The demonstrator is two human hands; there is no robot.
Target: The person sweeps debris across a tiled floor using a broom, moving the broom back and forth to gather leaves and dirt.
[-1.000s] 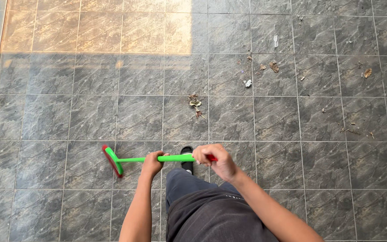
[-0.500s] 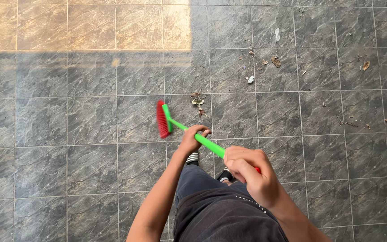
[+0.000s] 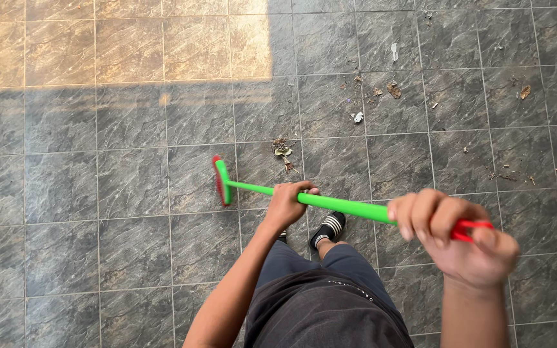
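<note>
In the head view, the left hand (image 3: 288,201) is wrapped tight around the middle of a green broom handle (image 3: 330,203), fingers curled over the top of the shaft. The right hand (image 3: 456,238) sits nearer the camera and is clamped on the upper end of the same handle, where a red grip (image 3: 470,229) shows between its fingers. From the left hand the handle runs on away from the right hand to the broom head (image 3: 220,180), green with red bristles, which rests on the grey tiled floor (image 3: 98,193) well beyond that hand. Just past the left hand, further from the person, lies a small clump of dry leaves (image 3: 283,153). More scraps and a white bit of litter (image 3: 358,117) lie further out on the tiles. Below and between the hands a foot in a black sandal (image 3: 327,229) stands on the floor, with dark trousers (image 3: 323,303) closer in
</note>
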